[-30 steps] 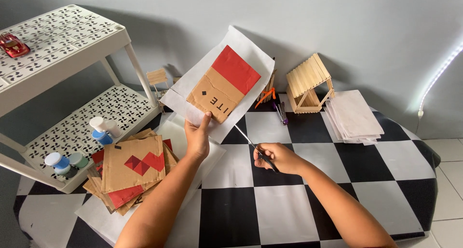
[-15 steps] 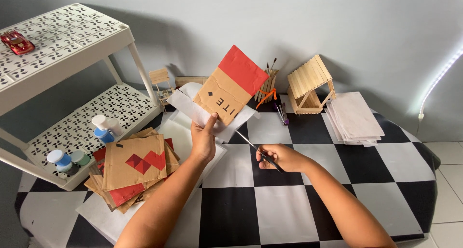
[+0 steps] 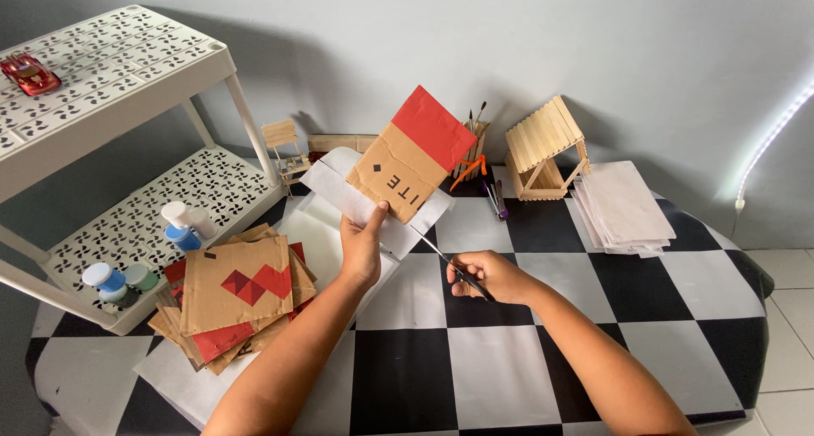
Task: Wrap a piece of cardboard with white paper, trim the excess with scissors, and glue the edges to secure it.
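- The checkered black-and-white bench (image 3: pixel 526 351) carries everything; a white perforated shelf rack (image 3: pixel 127 88) stands at its left edge.
- A stack of cardboard pieces (image 3: pixel 237 287) with red patches lies on white paper in front of the rack.
- The cardboard piece (image 3: pixel 411 160), brown with a red end, is held up above the bench with a white paper sheet (image 3: pixel 339 190) behind it.
- The left hand (image 3: pixel 363 248) is closed on the lower edge of the cardboard piece, thumb on its front.
- The right hand (image 3: pixel 492 276) is closed round the handles of the scissors (image 3: pixel 449 266), whose blades point up-left toward the paper.
- To cut cleanly, I judge the left hand should keep card and paper pinched flat together, thumb clear of the blades, turning the work and not the scissors.
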